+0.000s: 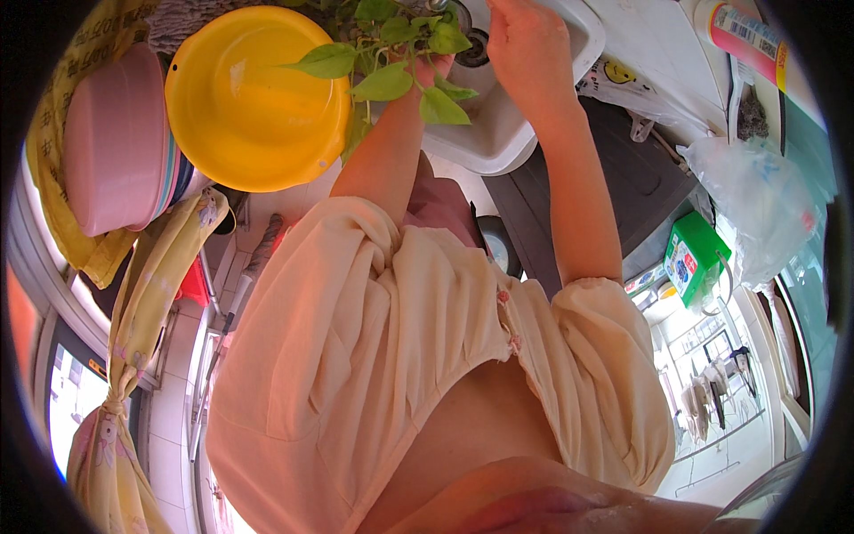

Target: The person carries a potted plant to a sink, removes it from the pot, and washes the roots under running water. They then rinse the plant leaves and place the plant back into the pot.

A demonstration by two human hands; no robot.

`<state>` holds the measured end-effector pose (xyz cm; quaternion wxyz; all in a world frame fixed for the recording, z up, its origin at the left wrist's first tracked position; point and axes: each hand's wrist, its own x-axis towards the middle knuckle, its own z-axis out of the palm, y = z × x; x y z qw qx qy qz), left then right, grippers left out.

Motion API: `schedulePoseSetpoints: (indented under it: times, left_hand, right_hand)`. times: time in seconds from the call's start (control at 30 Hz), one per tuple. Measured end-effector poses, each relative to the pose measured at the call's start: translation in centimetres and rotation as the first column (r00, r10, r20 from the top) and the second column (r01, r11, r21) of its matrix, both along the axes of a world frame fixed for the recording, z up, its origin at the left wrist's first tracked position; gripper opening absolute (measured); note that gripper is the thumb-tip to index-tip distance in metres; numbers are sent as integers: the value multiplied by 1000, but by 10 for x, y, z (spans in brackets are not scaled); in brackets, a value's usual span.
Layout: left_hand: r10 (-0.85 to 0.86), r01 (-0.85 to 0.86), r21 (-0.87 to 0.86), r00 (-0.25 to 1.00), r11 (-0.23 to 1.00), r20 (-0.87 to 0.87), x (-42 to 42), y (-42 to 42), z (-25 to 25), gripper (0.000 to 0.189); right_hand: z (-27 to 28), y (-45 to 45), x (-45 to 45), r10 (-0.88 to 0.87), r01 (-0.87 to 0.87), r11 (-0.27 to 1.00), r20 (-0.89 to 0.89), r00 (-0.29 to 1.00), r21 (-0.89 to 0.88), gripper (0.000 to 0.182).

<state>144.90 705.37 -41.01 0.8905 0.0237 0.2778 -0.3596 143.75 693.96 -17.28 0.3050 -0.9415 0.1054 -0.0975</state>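
Observation:
A leafy green plant with trailing vines (pixel 387 83) hangs over the left side of a white sink (pixel 467 150). My left hand (pixel 435 69) is among its leaves, mostly hidden behind them. Whether it grips a stem cannot be told. Over the right part of the basin is my right hand (pixel 530 40), its fingers curled and reaching the top edge of the picture. Anything between those fingertips is out of sight. Between the hands lies a dark round drain fitting (pixel 475 50), with a metal piece just above it.
Left of the plant, a yellow plastic basin (pixel 260 100) leans beside a stack of pink and blue basins (pixel 117 140). A tied patterned curtain (pixel 127 340) hangs lower left. To the right are a dark panel (pixel 594 173), a green container (pixel 694 257), a plastic bag (pixel 754 200) and a pink bottle (pixel 740 37).

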Motion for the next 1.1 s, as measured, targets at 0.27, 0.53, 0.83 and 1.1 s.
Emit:
schedulePoseSetpoints:
  times: [0.27,0.53,0.83,1.1]
  left_hand:
    - [3,-3,-7,1000,1000,3,0,3,-1,48]
    - [-2,2,-18,1000,1000,-5,2,-3,-3,49]
    - [-6,6,-32,1000,999,-14,2,-5,-4,49]
    - [-19,18,-38,1000,999,-15,-1,0,-10,49]
  right_hand:
    - [-1,0,-1,-8,9,1000,11,1000,-24,50]
    - [-5,0,-2,-20,21,1000,26,999,-12,49]
    - [6,2,-8,-77,77,997,5,997,21,35]
    - [2,4,-23,-255,248,967,188,949,60,19]
